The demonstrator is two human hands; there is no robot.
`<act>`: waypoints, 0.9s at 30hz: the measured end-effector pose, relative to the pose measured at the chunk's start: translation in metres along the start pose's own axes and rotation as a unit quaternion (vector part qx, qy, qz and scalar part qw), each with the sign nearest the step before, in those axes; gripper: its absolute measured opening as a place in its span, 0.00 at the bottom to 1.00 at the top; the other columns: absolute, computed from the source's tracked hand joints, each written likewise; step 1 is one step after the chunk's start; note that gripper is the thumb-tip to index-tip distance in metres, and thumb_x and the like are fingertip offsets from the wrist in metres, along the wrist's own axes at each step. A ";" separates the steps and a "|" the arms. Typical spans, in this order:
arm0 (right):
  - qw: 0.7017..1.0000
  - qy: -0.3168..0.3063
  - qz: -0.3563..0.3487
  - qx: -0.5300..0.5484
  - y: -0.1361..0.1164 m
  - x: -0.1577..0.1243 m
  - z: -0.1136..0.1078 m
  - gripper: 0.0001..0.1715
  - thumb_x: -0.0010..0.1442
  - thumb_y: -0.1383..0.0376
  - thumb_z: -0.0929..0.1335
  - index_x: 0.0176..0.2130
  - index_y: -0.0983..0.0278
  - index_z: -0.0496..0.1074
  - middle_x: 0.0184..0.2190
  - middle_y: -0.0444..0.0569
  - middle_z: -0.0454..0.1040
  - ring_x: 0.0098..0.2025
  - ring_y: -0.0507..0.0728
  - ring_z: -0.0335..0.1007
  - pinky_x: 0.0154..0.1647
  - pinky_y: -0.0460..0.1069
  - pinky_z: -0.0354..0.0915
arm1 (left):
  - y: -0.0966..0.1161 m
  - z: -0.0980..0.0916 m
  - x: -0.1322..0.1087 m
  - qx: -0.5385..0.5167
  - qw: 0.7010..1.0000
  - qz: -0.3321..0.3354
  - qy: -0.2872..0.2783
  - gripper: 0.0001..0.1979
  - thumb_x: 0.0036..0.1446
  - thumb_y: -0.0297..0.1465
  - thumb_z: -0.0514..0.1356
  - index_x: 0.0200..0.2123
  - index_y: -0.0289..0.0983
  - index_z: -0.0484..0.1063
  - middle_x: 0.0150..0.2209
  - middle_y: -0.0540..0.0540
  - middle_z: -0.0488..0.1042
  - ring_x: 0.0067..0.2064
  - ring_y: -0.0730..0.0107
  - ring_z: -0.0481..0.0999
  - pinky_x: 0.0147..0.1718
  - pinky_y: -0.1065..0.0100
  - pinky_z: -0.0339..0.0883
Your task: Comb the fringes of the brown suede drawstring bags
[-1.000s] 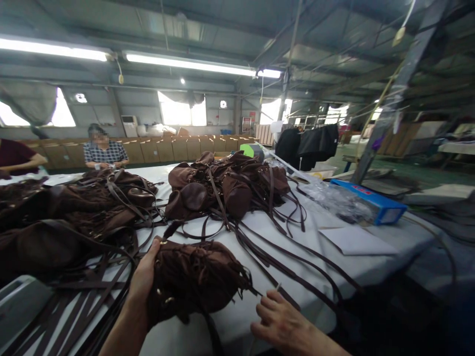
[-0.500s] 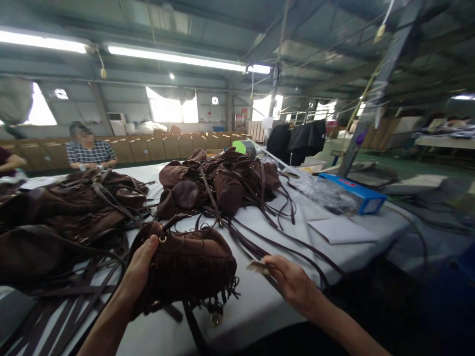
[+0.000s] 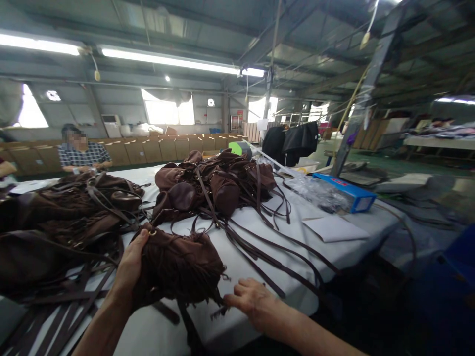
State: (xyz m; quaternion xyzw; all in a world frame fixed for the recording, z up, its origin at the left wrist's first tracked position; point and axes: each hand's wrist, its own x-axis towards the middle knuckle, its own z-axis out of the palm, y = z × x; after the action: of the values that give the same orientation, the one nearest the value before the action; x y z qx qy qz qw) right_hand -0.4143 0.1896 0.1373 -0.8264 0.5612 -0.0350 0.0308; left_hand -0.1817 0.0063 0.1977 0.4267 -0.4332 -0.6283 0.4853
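Note:
My left hand is closed on the near-left side of a dark brown fringed bag, its thumb beside a brass ring at the top edge. The bag is held tilted over the white-covered table, fringe and a strap hanging below it. At the bag's lower right corner is my right hand, fingers curled and fingertips close to the fringe ends. What those fingers pinch is hidden. A small dark tassel-like piece hangs just left of the fingertips.
A pile of brown bags lies ahead, another heap on the left. Long straps trail across the table. To the right are a white sheet, clear plastic and a blue box. A person sits beyond.
My right hand has moved left and down to the bag's fringe; the small pale thing in its fingers no longer shows. The bag has turned, showing more fringe, and shifted slightly left.

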 end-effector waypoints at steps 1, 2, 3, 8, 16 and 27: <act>1.000 -0.014 0.011 0.022 -0.002 -0.007 0.008 0.25 0.50 0.77 0.63 0.47 0.60 0.69 0.33 0.47 0.70 0.37 0.57 0.64 0.36 0.50 0.58 | -0.003 -0.001 0.003 -0.001 1.000 -0.009 0.004 0.21 0.50 0.47 0.65 0.37 0.34 0.75 0.31 0.48 0.78 0.33 0.63 0.78 0.30 0.68 0.71; 0.998 -0.020 0.021 0.052 -0.005 -0.014 0.015 0.27 0.48 0.78 0.63 0.46 0.60 0.69 0.34 0.48 0.71 0.38 0.57 0.65 0.37 0.50 0.59 | -0.006 -0.001 0.006 0.007 1.000 -0.015 0.003 0.21 0.50 0.47 0.64 0.37 0.34 0.74 0.31 0.47 0.78 0.33 0.62 0.78 0.31 0.67 0.72; 0.995 -0.019 0.030 0.095 -0.008 -0.021 0.020 0.28 0.46 0.79 0.62 0.46 0.60 0.69 0.34 0.48 0.72 0.38 0.57 0.66 0.38 0.49 0.61 | -0.009 -0.001 0.009 0.020 1.000 -0.016 0.002 0.21 0.51 0.47 0.64 0.37 0.34 0.74 0.31 0.47 0.78 0.32 0.62 0.78 0.32 0.67 0.72; 0.931 0.018 0.070 0.357 -0.021 -0.038 0.012 0.19 0.59 0.73 0.59 0.47 0.64 0.70 0.38 0.50 0.74 0.39 0.54 0.68 0.42 0.46 0.63 | -0.026 -0.004 0.027 0.081 0.994 0.049 0.050 0.24 0.55 0.51 0.57 0.42 0.36 0.73 0.36 0.48 0.77 0.36 0.64 0.76 0.36 0.67 0.70; 0.694 0.037 0.133 0.707 -0.024 -0.021 -0.025 0.14 0.62 0.56 0.68 0.43 0.63 0.69 0.32 0.42 0.67 0.30 0.48 0.57 0.31 0.43 0.54 | -0.028 -0.023 0.043 0.328 0.923 0.197 0.035 0.17 0.46 0.41 0.66 0.35 0.36 0.71 0.34 0.43 0.72 0.44 0.46 0.71 0.54 0.53 0.57; 0.541 0.158 0.218 0.797 -0.037 -0.007 0.011 0.25 0.56 0.51 0.71 0.44 0.69 0.73 0.18 0.40 0.66 0.18 0.46 0.56 0.20 0.42 0.49 | -0.143 0.024 -0.076 0.335 0.782 0.295 -0.434 0.17 0.68 0.34 0.42 0.38 0.38 0.69 0.33 0.42 0.74 0.35 0.64 0.73 0.36 0.67 0.63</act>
State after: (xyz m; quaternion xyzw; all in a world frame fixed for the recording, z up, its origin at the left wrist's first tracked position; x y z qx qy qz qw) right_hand -0.3820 0.2098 0.1296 -0.2941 0.4608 -0.5899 0.5943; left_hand -0.2270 0.1062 0.0755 0.0956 -0.8862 -0.3884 0.2339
